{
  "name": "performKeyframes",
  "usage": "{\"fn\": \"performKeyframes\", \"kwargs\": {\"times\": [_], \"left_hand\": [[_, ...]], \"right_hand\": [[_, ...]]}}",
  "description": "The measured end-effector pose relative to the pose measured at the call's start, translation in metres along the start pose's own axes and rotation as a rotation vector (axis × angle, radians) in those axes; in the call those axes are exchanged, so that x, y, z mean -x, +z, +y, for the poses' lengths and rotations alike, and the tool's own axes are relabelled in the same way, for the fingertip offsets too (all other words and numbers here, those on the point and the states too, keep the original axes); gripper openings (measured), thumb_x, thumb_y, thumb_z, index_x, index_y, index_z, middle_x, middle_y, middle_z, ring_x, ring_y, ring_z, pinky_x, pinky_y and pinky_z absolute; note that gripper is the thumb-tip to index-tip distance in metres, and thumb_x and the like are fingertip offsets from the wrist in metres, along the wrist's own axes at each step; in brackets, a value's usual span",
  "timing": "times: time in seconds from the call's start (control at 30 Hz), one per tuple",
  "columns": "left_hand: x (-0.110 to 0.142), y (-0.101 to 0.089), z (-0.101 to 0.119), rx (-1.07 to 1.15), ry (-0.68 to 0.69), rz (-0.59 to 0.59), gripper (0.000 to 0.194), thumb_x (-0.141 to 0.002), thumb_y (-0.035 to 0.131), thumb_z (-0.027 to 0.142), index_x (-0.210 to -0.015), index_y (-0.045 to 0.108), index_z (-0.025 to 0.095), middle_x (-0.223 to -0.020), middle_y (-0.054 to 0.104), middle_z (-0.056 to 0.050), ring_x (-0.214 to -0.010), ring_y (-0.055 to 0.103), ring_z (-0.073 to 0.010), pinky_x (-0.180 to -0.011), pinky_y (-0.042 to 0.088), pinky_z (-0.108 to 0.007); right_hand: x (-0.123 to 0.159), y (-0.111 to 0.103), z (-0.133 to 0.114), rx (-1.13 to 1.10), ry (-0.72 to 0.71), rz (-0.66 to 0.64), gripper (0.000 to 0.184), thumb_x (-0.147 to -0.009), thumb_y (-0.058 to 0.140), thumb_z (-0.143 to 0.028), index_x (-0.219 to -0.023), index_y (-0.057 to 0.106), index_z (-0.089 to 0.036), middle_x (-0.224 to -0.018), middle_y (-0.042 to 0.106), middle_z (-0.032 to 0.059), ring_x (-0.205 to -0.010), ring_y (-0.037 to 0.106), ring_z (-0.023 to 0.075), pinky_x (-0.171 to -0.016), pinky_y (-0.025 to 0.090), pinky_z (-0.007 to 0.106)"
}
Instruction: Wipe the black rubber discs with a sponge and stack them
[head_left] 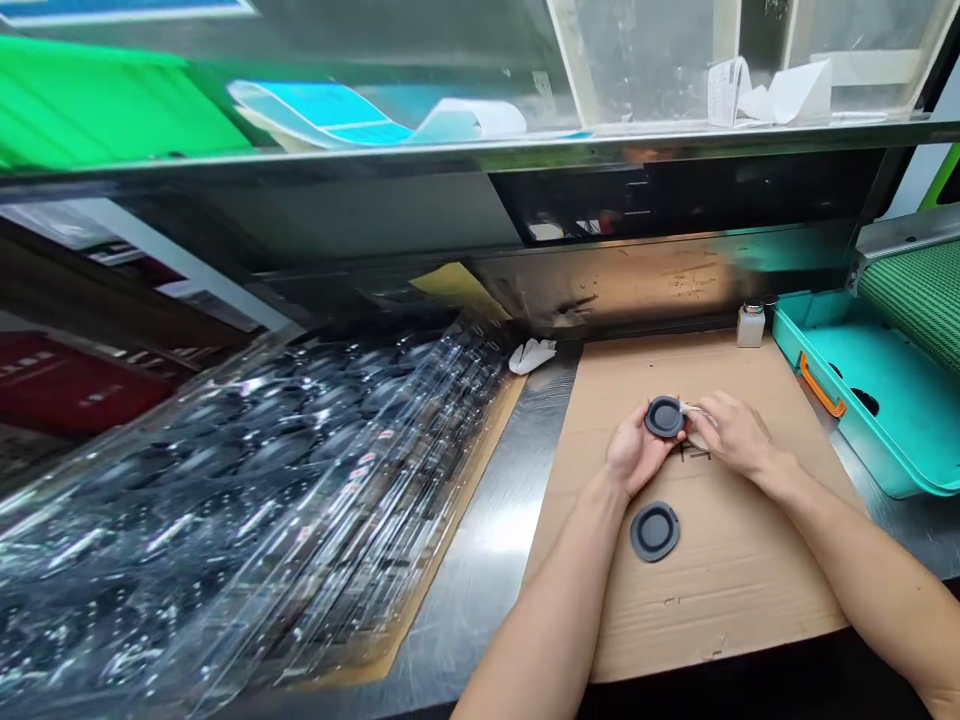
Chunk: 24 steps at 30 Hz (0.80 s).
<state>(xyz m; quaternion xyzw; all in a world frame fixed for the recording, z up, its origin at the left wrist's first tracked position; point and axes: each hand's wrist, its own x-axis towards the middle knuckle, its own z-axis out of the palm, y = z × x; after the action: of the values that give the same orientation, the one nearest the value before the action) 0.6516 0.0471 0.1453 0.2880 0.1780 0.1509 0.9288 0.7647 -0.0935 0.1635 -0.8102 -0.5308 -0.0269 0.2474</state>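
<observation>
Clear trays: one large overlapping stack of plastic trays lay at left; the number of sheets could not be told.
Cardboard sheet: one, flat under both hands.
Teal bin: one, at right.
Left hand: fingers curled up around the held disc, gripping its lower edge.
Right hand: fingers pinched shut on a small pale item at the disc's right edge; what it was could not be told.
Discs: two dark round ones; the held disc faced the camera, with no long axis.
Second disc: flat on the cardboard, just below the left hand.
Bottle: one small bottle, at the far edge.
</observation>
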Motion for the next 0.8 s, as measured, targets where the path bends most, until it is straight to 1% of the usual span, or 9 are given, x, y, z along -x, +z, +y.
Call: {"fn": "performKeyframes", "kwargs": {"times": [0.1, 0.2, 0.3, 0.37, 0.43, 0.53, 0.63, 0.73, 0.8], "left_hand": [[-0.002, 0.000, -0.010, -0.028, 0.015, -0.032, 0.041, -0.105, 0.037, 0.036, -0.107, 0.070, 0.011, -0.100, 0.072, -0.012, -0.085, 0.067, -0.0184, -0.075, 0.055, -0.031], [-0.004, -0.001, -0.018, -0.072, 0.080, -0.024, 0.034, -0.102, 0.047, 0.037, -0.106, 0.071, 0.012, -0.103, 0.073, -0.011, -0.093, 0.068, -0.0189, -0.087, 0.054, -0.031], [-0.005, -0.004, -0.020, -0.092, 0.163, 0.017, 0.030, -0.097, 0.058, 0.038, -0.105, 0.072, 0.012, -0.106, 0.074, -0.012, -0.101, 0.068, -0.0215, -0.096, 0.052, -0.034], [-0.004, -0.006, -0.020, -0.109, 0.166, 0.037, 0.032, -0.096, 0.059, 0.038, -0.105, 0.072, 0.011, -0.107, 0.074, -0.013, -0.102, 0.069, -0.0224, -0.096, 0.052, -0.035], [-0.004, -0.006, -0.020, -0.131, 0.161, 0.049, 0.031, -0.098, 0.055, 0.037, -0.105, 0.071, 0.011, -0.106, 0.074, -0.012, -0.098, 0.069, -0.0213, -0.094, 0.054, -0.036], [-0.003, -0.003, -0.022, -0.128, 0.142, 0.073, 0.029, -0.100, 0.052, 0.035, -0.097, 0.070, 0.012, -0.097, 0.074, -0.010, -0.090, 0.070, -0.0189, -0.089, 0.056, -0.034], [-0.003, 0.000, -0.024, -0.114, 0.098, 0.091, 0.029, -0.097, 0.058, 0.037, -0.086, 0.067, 0.012, -0.085, 0.072, -0.008, -0.085, 0.069, -0.0190, -0.082, 0.057, -0.032], [-0.001, 0.001, -0.024, -0.162, 0.063, 0.069, 0.030, -0.095, 0.061, 0.041, -0.086, 0.068, 0.012, -0.080, 0.071, -0.007, -0.074, 0.067, -0.0175, -0.068, 0.056, -0.029], [0.001, 0.001, -0.023, -0.205, 0.085, 0.038, 0.029, -0.094, 0.063, 0.041, -0.088, 0.068, 0.013, -0.079, 0.070, -0.006, -0.070, 0.065, -0.0164, -0.062, 0.053, -0.027]], "right_hand": [[0.000, 0.011, -0.018, 0.018, -0.015, 0.039, 0.023, -0.104, 0.044, -0.032, -0.111, 0.063, -0.020, -0.108, 0.068, 0.0075, -0.099, 0.063, 0.0194, -0.081, 0.045, 0.026], [-0.005, 0.017, -0.027, 0.079, 0.022, 0.055, 0.023, -0.104, 0.042, -0.028, -0.110, 0.062, -0.019, -0.108, 0.067, 0.0091, -0.096, 0.063, 0.0205, -0.077, 0.045, 0.028], [-0.008, 0.020, -0.032, 0.088, -0.055, -0.015, 0.020, -0.102, 0.043, -0.025, -0.108, 0.061, -0.019, -0.112, 0.067, 0.0082, -0.095, 0.063, 0.0201, -0.076, 0.045, 0.027], [-0.007, 0.020, -0.033, 0.108, -0.134, -0.073, 0.019, -0.101, 0.045, -0.024, -0.108, 0.062, -0.020, -0.113, 0.067, 0.0080, -0.098, 0.063, 0.0212, -0.079, 0.046, 0.028], [-0.005, 0.020, -0.031, 0.161, -0.098, -0.078, 0.020, -0.102, 0.044, -0.025, -0.108, 0.062, -0.019, -0.110, 0.067, 0.0094, -0.099, 0.062, 0.0228, -0.079, 0.045, 0.030], [-0.003, 0.020, -0.026, 0.200, 0.015, -0.014, 0.025, -0.104, 0.039, -0.028, -0.106, 0.062, -0.018, -0.106, 0.067, 0.0107, -0.096, 0.062, 0.0227, -0.077, 0.045, 0.030], [-0.003, 0.022, -0.023, 0.158, -0.046, -0.003, 0.023, -0.104, 0.041, -0.031, -0.106, 0.061, -0.020, -0.106, 0.066, 0.0077, -0.094, 0.061, 0.0211, -0.075, 0.044, 0.029], [-0.006, 0.023, -0.022, 0.134, -0.042, 0.024, 0.021, -0.104, 0.043, -0.031, -0.104, 0.061, -0.020, -0.106, 0.066, 0.0071, -0.094, 0.061, 0.0207, -0.075, 0.044, 0.028], [-0.008, 0.022, -0.021, 0.121, -0.028, 0.048, 0.021, -0.104, 0.044, -0.031, -0.104, 0.061, -0.020, -0.106, 0.066, 0.0076, -0.097, 0.061, 0.0207, -0.076, 0.044, 0.028]]}}
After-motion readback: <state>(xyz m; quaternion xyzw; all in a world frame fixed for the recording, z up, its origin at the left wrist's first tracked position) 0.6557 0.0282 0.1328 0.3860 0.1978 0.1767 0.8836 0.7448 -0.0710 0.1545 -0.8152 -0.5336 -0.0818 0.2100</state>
